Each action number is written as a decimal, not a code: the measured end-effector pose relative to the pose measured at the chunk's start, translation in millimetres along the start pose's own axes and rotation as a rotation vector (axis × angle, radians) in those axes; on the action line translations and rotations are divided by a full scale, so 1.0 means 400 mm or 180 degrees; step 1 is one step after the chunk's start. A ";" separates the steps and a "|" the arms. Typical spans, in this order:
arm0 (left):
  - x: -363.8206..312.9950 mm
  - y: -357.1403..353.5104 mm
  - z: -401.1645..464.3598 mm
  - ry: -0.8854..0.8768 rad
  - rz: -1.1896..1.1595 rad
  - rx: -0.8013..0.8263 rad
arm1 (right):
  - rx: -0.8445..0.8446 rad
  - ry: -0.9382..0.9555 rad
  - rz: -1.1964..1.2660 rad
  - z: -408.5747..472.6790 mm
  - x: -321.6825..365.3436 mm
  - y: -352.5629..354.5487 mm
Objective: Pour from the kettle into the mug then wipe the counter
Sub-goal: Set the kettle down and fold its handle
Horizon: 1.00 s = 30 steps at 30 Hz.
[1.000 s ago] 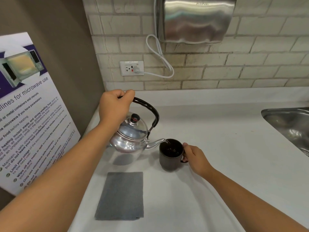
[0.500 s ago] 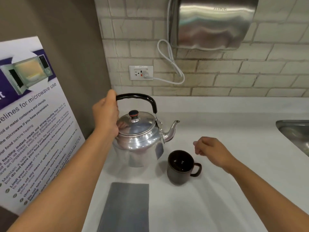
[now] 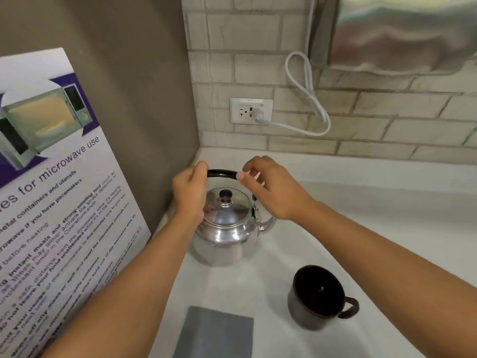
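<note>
The shiny metal kettle (image 3: 224, 231) stands upright on the white counter (image 3: 387, 228) near the back left corner, spout pointing right. My left hand (image 3: 189, 195) grips the left end of its black handle. My right hand (image 3: 268, 189) pinches the right end of the same handle. The dark mug (image 3: 316, 297) stands on the counter to the front right of the kettle, handle to the right, apart from both hands. A grey cloth (image 3: 215, 334) lies flat at the counter's near edge.
A microwave-use poster (image 3: 51, 202) leans against the brown wall on the left. On the brick back wall are a power outlet (image 3: 251, 111) with a white cord (image 3: 307, 99) and a steel hand dryer (image 3: 402, 32).
The kettle went from tilted over the mug to upright, then farther back left onto the counter. My right hand let go of the mug and moved up to the kettle handle.
</note>
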<state>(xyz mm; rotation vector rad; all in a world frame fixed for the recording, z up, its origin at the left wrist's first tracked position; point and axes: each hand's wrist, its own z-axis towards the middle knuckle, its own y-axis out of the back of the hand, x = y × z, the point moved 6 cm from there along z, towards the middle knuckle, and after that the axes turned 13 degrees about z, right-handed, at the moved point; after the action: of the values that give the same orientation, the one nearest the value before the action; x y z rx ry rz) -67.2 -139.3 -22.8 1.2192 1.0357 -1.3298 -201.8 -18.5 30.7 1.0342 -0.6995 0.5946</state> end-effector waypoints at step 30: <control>0.118 -0.062 0.125 -0.0293 0.2129 0.0279 | 0.0186 -0.0698 -0.0665 0.163 -0.266 -0.123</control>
<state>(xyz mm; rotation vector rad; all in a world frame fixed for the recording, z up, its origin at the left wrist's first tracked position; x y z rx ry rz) -96.9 -191.4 -64.4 1.3923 0.4360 -0.8954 -249.6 -109.6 -55.4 1.2218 -0.7572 0.3247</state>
